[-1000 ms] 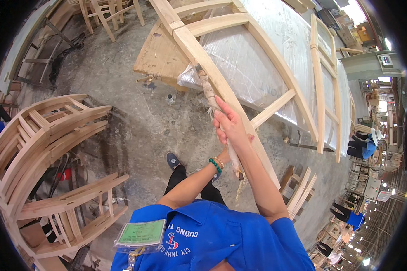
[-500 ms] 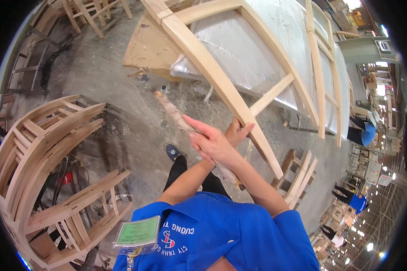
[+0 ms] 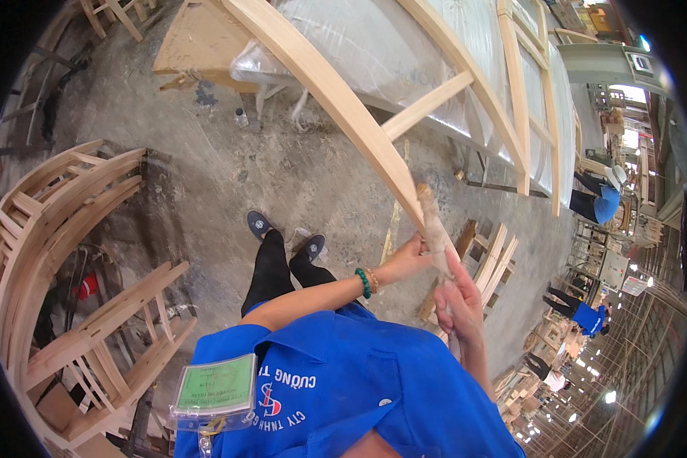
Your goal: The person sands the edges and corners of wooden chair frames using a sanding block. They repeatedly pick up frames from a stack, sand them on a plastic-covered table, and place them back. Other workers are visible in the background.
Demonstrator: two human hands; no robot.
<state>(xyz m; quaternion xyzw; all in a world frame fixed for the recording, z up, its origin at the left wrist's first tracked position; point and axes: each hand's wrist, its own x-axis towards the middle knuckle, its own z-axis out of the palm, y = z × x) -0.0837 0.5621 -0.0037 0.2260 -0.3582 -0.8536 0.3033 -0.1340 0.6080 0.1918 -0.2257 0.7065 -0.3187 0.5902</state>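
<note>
A pale, curved wooden frame [image 3: 322,80] with a crossbar slants across the upper middle, partly over a plastic-covered surface. Its near leg comes down to my left hand [image 3: 406,261], whose fingers close around the tip; a green bead bracelet circles that wrist. My right hand [image 3: 459,299] grips a long, pale, wrapped stick [image 3: 435,233] with a brownish end. The stick's upper part lies against the right side of the leg's end, in front of some of my left fingers. What the wrapping is made of, I cannot make out.
Clear plastic sheeting [image 3: 351,38] covers the surface under several wooden frames. Curved wooden frames [image 3: 61,206] are stacked at left. Wooden strips [image 3: 496,256] lie on the floor at right. A person in blue [image 3: 604,204] stands at far right, others farther back. A cardboard piece [image 3: 198,46] is upper left.
My right hand has carried the stick rightward, from left of the leg to its tip, and turned it more upright. My left hand has slid to the leg's end. The view has shifted.
</note>
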